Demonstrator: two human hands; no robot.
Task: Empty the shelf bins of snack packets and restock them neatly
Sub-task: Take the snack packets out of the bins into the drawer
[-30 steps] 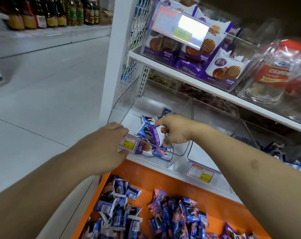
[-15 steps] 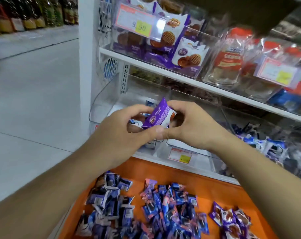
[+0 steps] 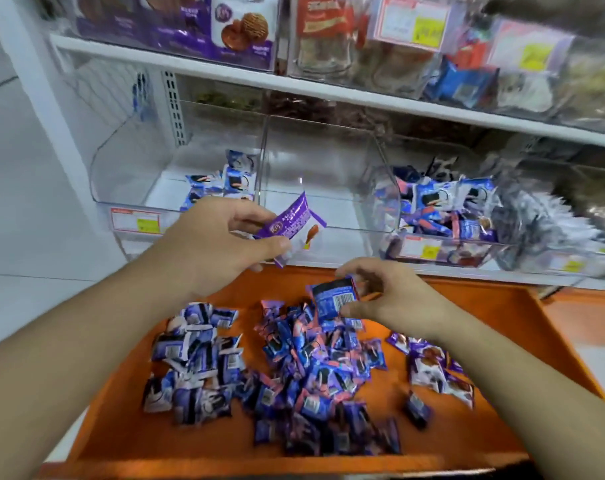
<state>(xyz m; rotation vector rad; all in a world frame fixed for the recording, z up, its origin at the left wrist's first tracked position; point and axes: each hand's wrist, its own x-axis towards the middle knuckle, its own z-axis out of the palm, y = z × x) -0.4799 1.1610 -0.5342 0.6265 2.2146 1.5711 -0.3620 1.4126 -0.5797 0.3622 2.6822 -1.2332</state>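
My left hand [image 3: 211, 244] pinches a purple and white snack packet [image 3: 294, 223] in front of the clear shelf bins. My right hand [image 3: 394, 299] pinches a blue packet [image 3: 332, 299] just above the heap of blue and pink packets [image 3: 315, 372] on the orange tray [image 3: 502, 341]. The left bin [image 3: 128, 174] holds a few blue packets [image 3: 225, 185] at its right side. Nothing lies in the middle bin [image 3: 325, 188]. The right bin [image 3: 429, 209] is full of blue packets.
A pile of white and purple packets [image 3: 193, 365] lies at the tray's left, a small purple pile [image 3: 432, 368] at its right. The upper shelf [image 3: 328, 91] carries bins of biscuit bags and jars. White floor lies to the left.
My view has dropped toward the tray. My hands have parted: the left keeps the purple packet, and the right has moved down to the middle heap and now pinches a blue packet.
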